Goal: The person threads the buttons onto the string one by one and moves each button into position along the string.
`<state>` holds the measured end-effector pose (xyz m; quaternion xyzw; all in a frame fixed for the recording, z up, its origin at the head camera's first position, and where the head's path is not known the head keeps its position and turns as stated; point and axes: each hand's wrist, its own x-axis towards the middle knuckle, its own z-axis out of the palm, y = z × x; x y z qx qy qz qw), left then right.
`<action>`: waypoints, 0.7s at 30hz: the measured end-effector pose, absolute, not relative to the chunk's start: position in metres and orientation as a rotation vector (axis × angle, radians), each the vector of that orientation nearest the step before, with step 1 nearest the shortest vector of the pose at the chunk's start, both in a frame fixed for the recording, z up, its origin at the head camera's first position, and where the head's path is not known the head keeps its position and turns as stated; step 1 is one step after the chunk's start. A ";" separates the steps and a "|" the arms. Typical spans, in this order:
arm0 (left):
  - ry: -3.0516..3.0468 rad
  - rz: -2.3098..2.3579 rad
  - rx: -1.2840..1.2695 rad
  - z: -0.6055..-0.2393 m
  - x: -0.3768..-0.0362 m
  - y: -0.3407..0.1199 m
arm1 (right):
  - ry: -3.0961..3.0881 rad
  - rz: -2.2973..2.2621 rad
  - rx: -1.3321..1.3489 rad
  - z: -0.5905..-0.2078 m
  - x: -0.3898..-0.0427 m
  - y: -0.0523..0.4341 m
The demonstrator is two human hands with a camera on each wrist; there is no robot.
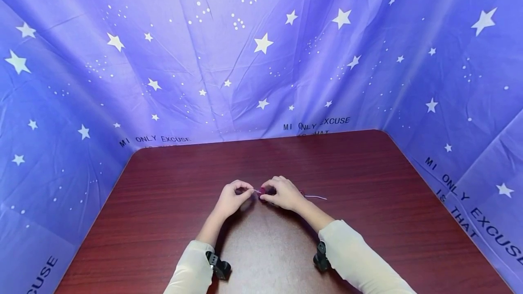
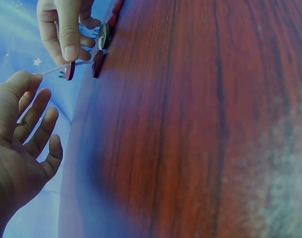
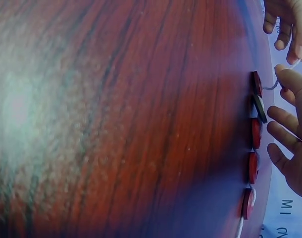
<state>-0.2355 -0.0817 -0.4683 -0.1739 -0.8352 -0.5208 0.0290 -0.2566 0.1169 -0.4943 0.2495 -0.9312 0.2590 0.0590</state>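
Note:
In the head view my left hand [image 1: 233, 200] pinches a pale string [image 2: 54, 68] between thumb and forefinger, its other fingers loosely bent. Close beside it, my right hand [image 1: 283, 193] holds a red button [image 2: 70, 71] on edge, with the string running through to it. Further along the same string, a row of buttons stands on the table: a red one [image 3: 257, 83], a dark one [image 3: 260, 108] leaning, then several more red ones [image 3: 252, 167]. The right hand hides most of this row in the head view.
A pale tail of string [image 1: 316, 197] lies on the table right of the right hand. The dark red wood-grain table [image 1: 163, 221] spreads around both hands. Blue star-printed cloth [image 1: 184, 58] hangs behind and at both sides. Each sleeve carries a black wrist camera [image 1: 220, 267].

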 end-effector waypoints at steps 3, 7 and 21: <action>-2.580 -1.612 -0.539 -0.468 -0.235 -0.082 | -2.832 0.791 0.739 -0.494 -0.257 0.116; -2.585 -1.619 -0.536 -0.468 -0.234 -0.082 | -2.828 0.778 0.732 -0.494 -0.258 0.114; -2.587 -1.653 -0.467 -0.505 -0.254 -0.088 | -2.866 0.762 0.712 -0.497 -0.259 0.106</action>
